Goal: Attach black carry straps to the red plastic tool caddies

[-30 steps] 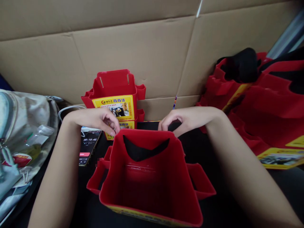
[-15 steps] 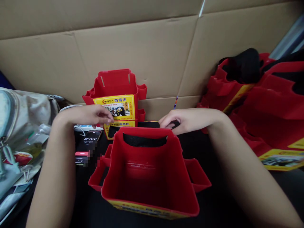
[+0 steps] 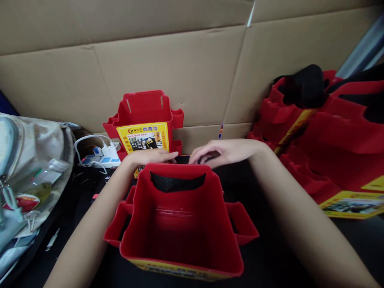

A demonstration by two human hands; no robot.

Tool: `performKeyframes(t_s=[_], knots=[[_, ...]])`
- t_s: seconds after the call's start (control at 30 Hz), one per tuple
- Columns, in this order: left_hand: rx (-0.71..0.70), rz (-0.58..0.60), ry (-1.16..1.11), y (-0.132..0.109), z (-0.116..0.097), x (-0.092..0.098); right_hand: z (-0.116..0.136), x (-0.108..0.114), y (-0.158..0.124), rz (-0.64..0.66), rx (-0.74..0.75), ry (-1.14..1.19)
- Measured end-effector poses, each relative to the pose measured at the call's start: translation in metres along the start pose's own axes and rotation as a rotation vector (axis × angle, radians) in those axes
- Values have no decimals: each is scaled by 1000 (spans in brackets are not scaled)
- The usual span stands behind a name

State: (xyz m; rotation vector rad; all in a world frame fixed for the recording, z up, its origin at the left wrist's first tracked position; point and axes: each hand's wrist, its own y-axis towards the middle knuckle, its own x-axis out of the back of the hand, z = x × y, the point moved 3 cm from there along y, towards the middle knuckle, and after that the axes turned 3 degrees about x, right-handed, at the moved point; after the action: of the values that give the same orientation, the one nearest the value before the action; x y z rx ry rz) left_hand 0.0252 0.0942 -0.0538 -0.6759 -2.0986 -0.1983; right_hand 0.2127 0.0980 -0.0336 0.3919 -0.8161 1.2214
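Note:
A red plastic tool box (image 3: 183, 248) with side pockets stands right in front of me, its open top facing me. A black webbing strap (image 3: 177, 183) shows through the slot in its back wall. Behind that wall, my right hand (image 3: 217, 153) has its fingers curled on the strap, whose held part is mostly hidden. My left hand (image 3: 156, 156) lies flat with fingers stretched toward the strap, just beyond the rim; its fingertips are partly hidden.
Another red box (image 3: 144, 106) with a yellow label stands behind, against the cardboard wall (image 3: 171, 72). Red boxes with black straps (image 3: 312, 86) are at right. At left are a pale bag (image 3: 45, 136), a power strip (image 3: 109, 161) and a phone (image 3: 108, 176) partly behind my forearm.
My left hand has moved right, from above the phone to behind the box's back wall. My right hand has shifted slightly left. The view has shifted a little.

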Motion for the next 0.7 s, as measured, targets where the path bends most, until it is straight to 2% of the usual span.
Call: performKeyframes(t_s=[0.1, 0.13, 0.2, 0.3, 0.43, 0.57, 0.7], knots=[[-1, 183, -91, 1, -3, -4, -4, 3, 10, -282, 37, 2], [3, 212, -111, 0, -3, -3, -5, 1, 14, -310, 44, 22], [-4, 236, -165, -3, -4, 0, -6, -6, 21, -287, 48, 78], [-38, 139, -217, -11, -5, 12, -12, -10, 23, -243, 16, 143], [-67, -35, -257, -19, -8, 24, -19, -6, 22, -308, 38, 192], [-91, -48, -224, -18, -14, 21, -14, -10, 30, -334, 56, 171], [-84, -78, -20, -18, -12, 18, -8, -3, 22, -361, -5, -79]])
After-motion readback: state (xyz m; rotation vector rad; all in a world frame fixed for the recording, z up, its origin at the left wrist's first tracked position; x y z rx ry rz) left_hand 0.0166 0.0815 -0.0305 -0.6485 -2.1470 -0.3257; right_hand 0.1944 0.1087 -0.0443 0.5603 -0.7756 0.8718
